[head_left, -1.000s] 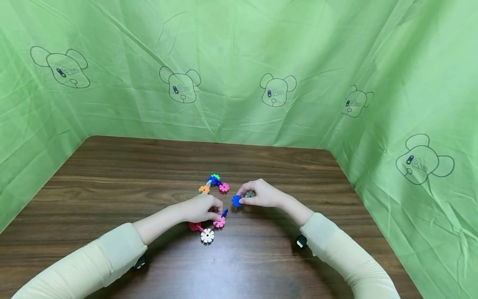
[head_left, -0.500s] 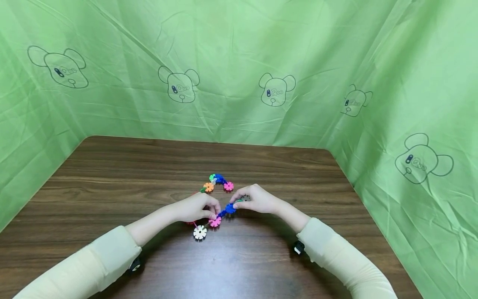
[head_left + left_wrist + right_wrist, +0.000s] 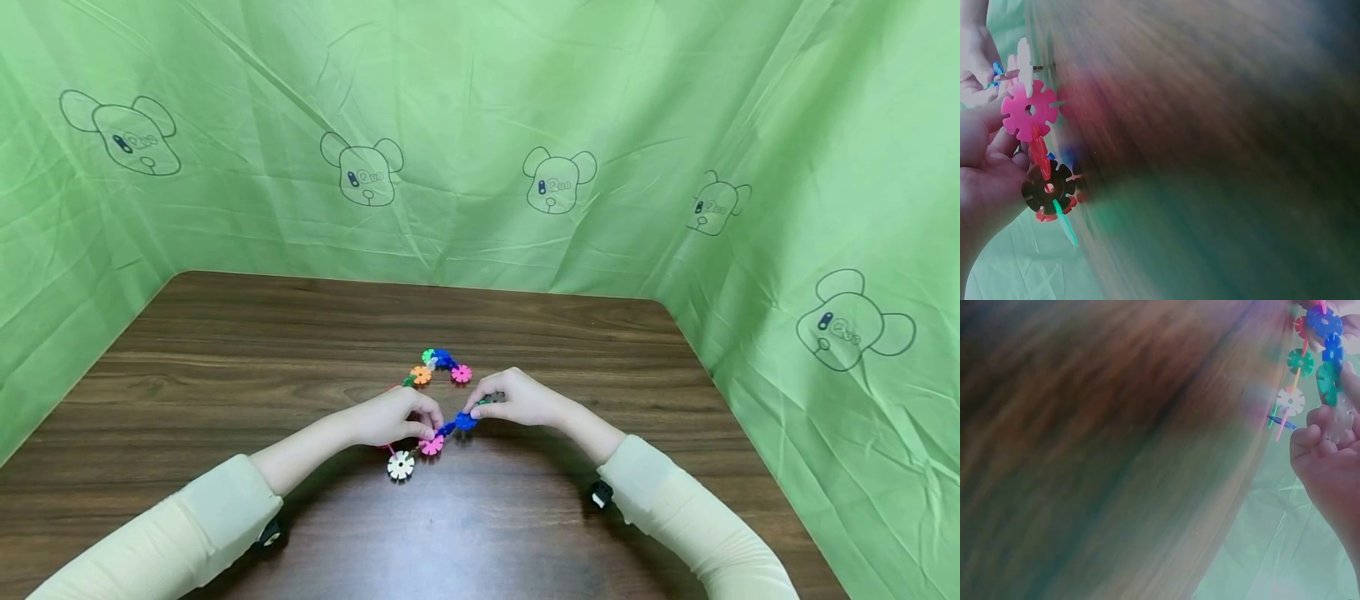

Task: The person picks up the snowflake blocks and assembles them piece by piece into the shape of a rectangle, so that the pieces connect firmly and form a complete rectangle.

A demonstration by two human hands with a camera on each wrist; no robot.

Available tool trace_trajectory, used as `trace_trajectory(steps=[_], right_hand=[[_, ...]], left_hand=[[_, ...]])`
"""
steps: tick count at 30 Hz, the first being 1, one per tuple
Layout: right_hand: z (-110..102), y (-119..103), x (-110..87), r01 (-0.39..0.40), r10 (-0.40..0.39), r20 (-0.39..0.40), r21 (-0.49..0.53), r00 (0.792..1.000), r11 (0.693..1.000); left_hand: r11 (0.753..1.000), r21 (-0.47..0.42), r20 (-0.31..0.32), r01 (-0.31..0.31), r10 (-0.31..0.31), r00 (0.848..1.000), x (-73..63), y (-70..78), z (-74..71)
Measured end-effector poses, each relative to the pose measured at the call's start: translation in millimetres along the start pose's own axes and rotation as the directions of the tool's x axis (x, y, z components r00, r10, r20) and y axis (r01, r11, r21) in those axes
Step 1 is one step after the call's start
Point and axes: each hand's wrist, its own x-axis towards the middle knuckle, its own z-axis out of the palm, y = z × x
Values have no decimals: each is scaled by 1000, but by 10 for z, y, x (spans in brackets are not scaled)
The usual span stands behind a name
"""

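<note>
In the head view a chain of notched plastic snowflake discs lies in a curve. My left hand (image 3: 396, 415) pinches it near a pink disc (image 3: 431, 445). A dark blue disc (image 3: 447, 428) joins that end to a brighter blue disc (image 3: 466, 421), which my right hand (image 3: 521, 399) pinches between thumb and finger. From the blue disc a green disc (image 3: 1327, 384) and a clear disc (image 3: 1339, 424) run on under the right fingers, plainest in the right wrist view. A white disc (image 3: 401, 465) sits nearest me. Red and black discs (image 3: 1049, 189) hang beneath the left hand in the left wrist view.
The chain's far end has an orange disc (image 3: 421, 375), blue discs (image 3: 442, 358) and another pink disc (image 3: 461, 374). All this is on a dark wooden table (image 3: 300, 325). Green cloth (image 3: 465, 225) with printed bear faces hangs around its back and sides.
My right hand has come left and slightly nearer, bringing its blue disc against the dark blue one. The left hand and white disc have shifted left; the chain's far end has swung right.
</note>
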Motion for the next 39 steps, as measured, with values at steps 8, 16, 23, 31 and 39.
trace_trajectory(steps=[8,16,23,31,39], right_hand=[[-5,-26,17,-2,1,-13,-29,1000,1000],[6,-52,26,-16,15,-24,-9,1000,1000],[20,-82,58,0,1,-20,32,1000,999],[13,-12,71,0,0,34,2,999,1000],[-17,94,64,32,-26,98,-59,995,998]], left_hand=[[1000,-13,-4,15,-15,1000,-13,2,-17],[1000,-8,-12,18,-18,1000,-4,-2,-5],[999,3,-33,33,-33,999,5,42,25],[998,25,-78,65,-63,995,43,45,112],[988,-60,-93,146,-151,984,125,120,220]])
